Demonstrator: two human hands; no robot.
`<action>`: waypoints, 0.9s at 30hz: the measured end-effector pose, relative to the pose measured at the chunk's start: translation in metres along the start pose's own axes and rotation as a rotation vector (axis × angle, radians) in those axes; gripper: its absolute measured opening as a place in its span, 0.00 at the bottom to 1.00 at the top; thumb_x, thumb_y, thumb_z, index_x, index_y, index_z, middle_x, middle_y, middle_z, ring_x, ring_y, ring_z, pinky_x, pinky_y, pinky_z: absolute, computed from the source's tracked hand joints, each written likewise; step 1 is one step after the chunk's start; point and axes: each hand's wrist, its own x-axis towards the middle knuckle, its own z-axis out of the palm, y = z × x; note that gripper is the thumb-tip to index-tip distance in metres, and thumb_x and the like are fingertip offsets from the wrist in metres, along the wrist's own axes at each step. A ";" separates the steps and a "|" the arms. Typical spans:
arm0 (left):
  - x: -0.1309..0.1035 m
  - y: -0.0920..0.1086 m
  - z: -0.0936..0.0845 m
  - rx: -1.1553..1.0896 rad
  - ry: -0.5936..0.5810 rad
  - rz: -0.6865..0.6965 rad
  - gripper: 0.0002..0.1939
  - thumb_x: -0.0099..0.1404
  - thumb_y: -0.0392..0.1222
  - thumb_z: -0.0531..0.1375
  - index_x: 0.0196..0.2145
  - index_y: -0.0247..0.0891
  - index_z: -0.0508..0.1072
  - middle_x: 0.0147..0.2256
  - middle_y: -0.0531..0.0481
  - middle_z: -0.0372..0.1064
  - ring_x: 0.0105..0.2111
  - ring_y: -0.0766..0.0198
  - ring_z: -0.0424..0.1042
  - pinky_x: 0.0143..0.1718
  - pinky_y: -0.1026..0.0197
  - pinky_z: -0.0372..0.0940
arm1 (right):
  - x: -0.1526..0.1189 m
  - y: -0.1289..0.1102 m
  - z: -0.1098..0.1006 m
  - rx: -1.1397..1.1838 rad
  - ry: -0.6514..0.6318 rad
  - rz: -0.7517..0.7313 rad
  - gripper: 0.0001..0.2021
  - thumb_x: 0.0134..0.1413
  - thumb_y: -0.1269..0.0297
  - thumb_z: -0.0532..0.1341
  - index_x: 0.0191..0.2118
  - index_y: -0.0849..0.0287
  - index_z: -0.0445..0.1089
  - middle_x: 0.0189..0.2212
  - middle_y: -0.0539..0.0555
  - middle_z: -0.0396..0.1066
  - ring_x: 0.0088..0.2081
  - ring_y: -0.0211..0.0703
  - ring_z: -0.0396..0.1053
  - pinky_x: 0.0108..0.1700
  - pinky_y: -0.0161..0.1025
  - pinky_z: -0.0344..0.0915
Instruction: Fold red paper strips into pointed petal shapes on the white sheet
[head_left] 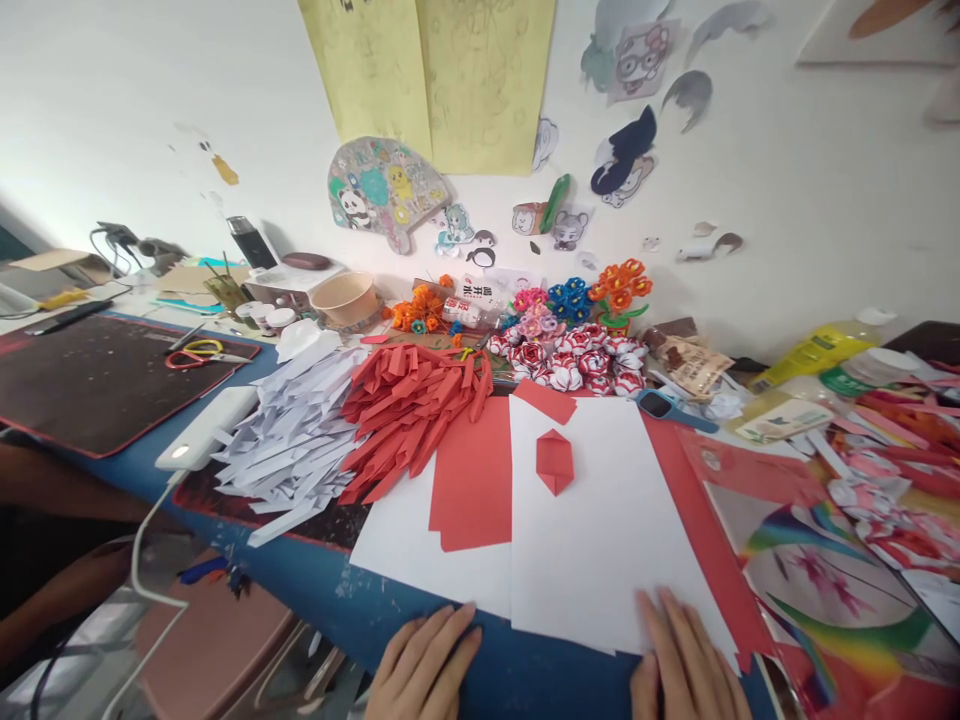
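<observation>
My left hand (426, 664) rests at the blue table's front edge, fingers stretched out with nothing in them. My right hand (688, 660) lies open, its fingertips on the lower right part of a white paper sheet (592, 570). A small folded red paper piece (554, 462) with pointed ends sits on that sheet, below a flat red paper strip (546, 401). To the left, red paper sheets (472, 490) lie partly beneath the white one. Beyond them are a heap of folded red paper strips (412, 400) and a heap of folded white paper strips (289, 435).
Red-and-white paper flowers (577, 358) stand at the back near the wall. A white power bank (206, 428) with a cable and scissors (202, 355) lie left. A smartwatch (657, 404), bottles and a colourful folder (832, 570) are right. Another person's arm (67, 490) shows at left.
</observation>
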 end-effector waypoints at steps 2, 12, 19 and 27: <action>0.007 0.000 0.002 -0.025 0.040 0.005 0.19 0.66 0.29 0.52 0.50 0.40 0.74 0.50 0.52 0.73 0.53 0.65 0.68 0.60 0.63 0.54 | -0.002 -0.005 0.001 0.023 -0.005 0.025 0.29 0.58 0.68 0.52 0.66 0.57 0.54 0.57 0.61 0.66 0.54 0.61 0.67 0.51 0.55 0.63; 0.052 0.018 0.033 -0.127 0.159 -0.167 0.20 0.64 0.30 0.55 0.53 0.36 0.71 0.54 0.46 0.69 0.57 0.60 0.64 0.62 0.57 0.51 | -0.004 -0.002 0.004 0.034 0.054 0.020 0.30 0.56 0.70 0.53 0.65 0.56 0.55 0.54 0.60 0.69 0.52 0.58 0.69 0.50 0.54 0.64; 0.054 0.016 0.043 -0.084 0.127 -0.155 0.22 0.65 0.32 0.53 0.57 0.37 0.68 0.58 0.48 0.65 0.59 0.61 0.61 0.66 0.55 0.41 | -0.005 -0.005 0.009 0.039 0.117 0.060 0.29 0.54 0.72 0.52 0.64 0.56 0.59 0.53 0.59 0.70 0.52 0.58 0.69 0.51 0.54 0.63; 0.053 0.015 0.050 -0.036 0.044 -0.156 0.24 0.67 0.34 0.51 0.60 0.39 0.65 0.58 0.49 0.63 0.62 0.63 0.57 0.67 0.53 0.33 | 0.004 -0.004 0.009 0.135 0.125 0.096 0.27 0.56 0.74 0.53 0.61 0.56 0.62 0.50 0.59 0.72 0.51 0.56 0.69 0.51 0.53 0.64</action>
